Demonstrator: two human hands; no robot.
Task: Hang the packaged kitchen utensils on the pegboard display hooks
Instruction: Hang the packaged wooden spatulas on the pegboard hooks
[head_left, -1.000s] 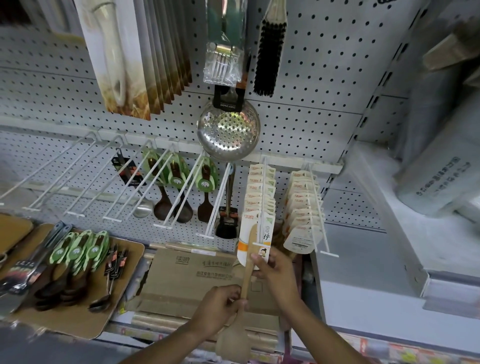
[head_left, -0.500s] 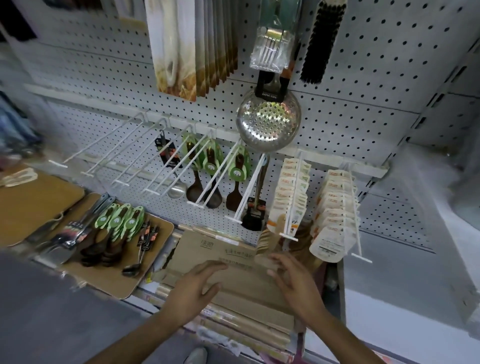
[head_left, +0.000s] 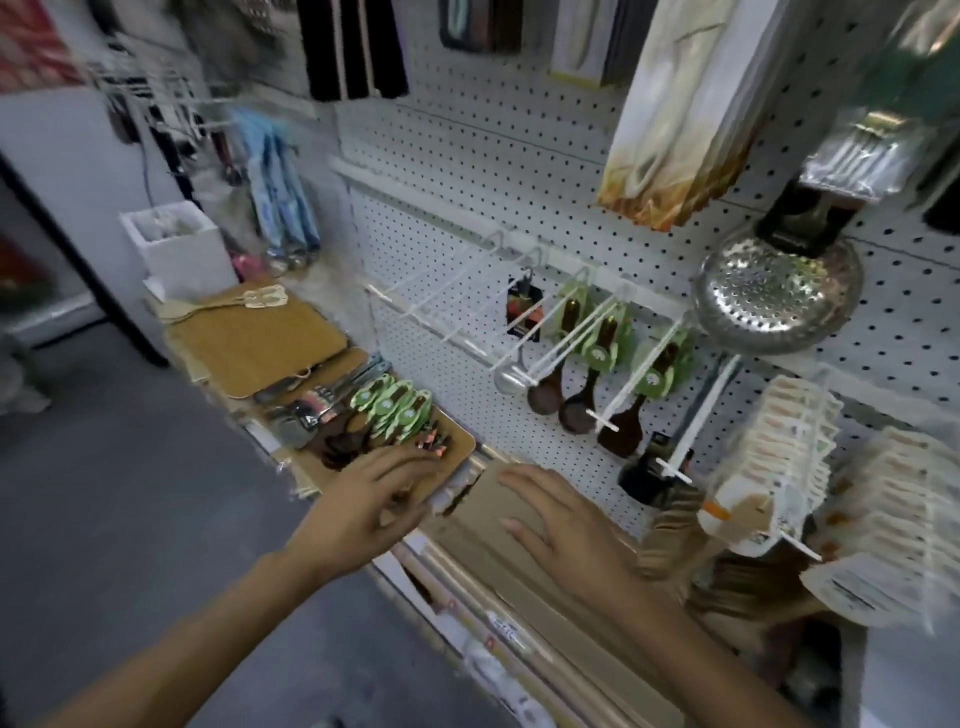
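Green-carded dark spoons (head_left: 395, 415) lie piled.

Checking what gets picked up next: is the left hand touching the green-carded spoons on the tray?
Apart. The head view shows the left hand nearer the tray's front edge, with dark utensils between its fingertips and the green-carded spoons.

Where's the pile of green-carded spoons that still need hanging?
In the head view, the green-carded spoons lie left of centre on a brown tray below the pegboard, just beyond the left hand.
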